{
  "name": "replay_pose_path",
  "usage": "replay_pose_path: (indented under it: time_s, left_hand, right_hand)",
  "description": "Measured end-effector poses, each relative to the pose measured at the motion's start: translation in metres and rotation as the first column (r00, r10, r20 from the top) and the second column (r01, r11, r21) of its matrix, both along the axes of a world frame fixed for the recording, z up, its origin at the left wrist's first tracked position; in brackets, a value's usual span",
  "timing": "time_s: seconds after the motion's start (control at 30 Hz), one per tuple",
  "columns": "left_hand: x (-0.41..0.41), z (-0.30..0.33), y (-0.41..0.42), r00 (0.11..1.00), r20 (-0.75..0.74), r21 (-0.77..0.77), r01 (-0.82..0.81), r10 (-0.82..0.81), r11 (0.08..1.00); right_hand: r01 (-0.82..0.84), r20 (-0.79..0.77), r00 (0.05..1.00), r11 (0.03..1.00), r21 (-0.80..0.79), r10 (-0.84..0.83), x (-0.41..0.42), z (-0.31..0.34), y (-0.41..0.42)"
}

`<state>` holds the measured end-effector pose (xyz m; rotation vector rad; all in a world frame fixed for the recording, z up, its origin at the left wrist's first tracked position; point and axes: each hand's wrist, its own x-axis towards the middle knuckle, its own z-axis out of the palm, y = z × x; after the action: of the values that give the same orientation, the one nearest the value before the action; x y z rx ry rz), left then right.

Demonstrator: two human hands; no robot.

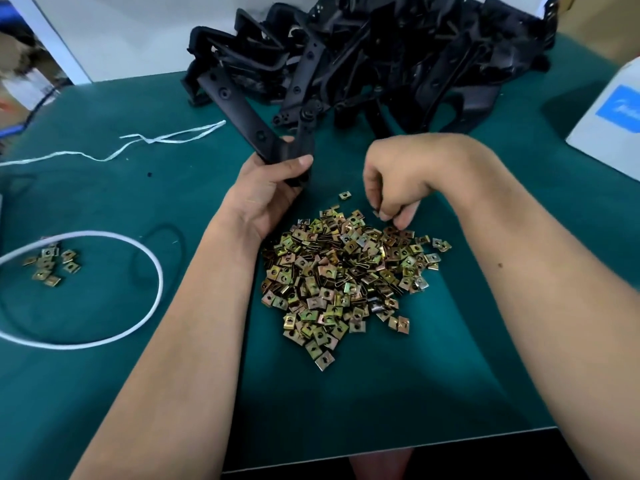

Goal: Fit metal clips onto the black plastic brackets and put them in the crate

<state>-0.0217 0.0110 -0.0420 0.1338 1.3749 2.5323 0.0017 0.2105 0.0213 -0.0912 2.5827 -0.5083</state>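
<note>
At table centre, the left hand (273,192) grips an angular matte-black plastic bracket (277,133) while the right hand (391,181) pinches a small clip at 12 o'clock of a heap of square, brassy metal clips (343,275); more brackets (381,57) are piled beyond on the green mat (138,188).

— What are you working at?

— I'm sitting at a table (104,393) covered with a dark green mat, its near edge just below me.

— And past it?

— A white panel (131,32) stands behind the far edge. Off my left I see blurred shelving (24,74); off my right, tan cardboard (602,32).
</note>
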Motion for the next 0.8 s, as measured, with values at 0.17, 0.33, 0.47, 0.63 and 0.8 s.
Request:
replay_pose_path:
  time_s: [0.17,0.33,0.47,0.63,0.8]
  left_hand:
    - [0.002,0.002,0.003,1.0,-0.001,-0.019,-0.02,0.02,1.0]
    - [-0.002,0.002,0.001,0.995,0.097,0.106,-0.035,0.025,0.994]
    - [-0.001,0.0,0.002,0.994,0.105,0.131,0.025,-0.039,0.991]
    - [0.005,0.0,0.011,0.994,0.077,0.062,0.078,-0.083,0.995]
    - [0.006,0.002,0.013,0.993,0.1,0.075,0.058,-0.065,0.996]
  right_hand:
    - [-0.115,-0.223,0.974,0.932,-0.344,0.038,0.005,-0.027,-0.01]
    - [-0.048,-0.314,0.902,0.653,-0.756,-0.297,0.007,-0.058,-0.01]
    - [-0.029,-0.244,0.864,0.441,-0.897,-0.44,0.009,-0.065,-0.013]
    - [0.006,-0.156,0.82,0.28,-0.96,-0.551,0.01,-0.065,-0.015]
    - [0.071,-0.029,0.82,0.152,-0.986,-0.571,0.01,-0.066,-0.021]
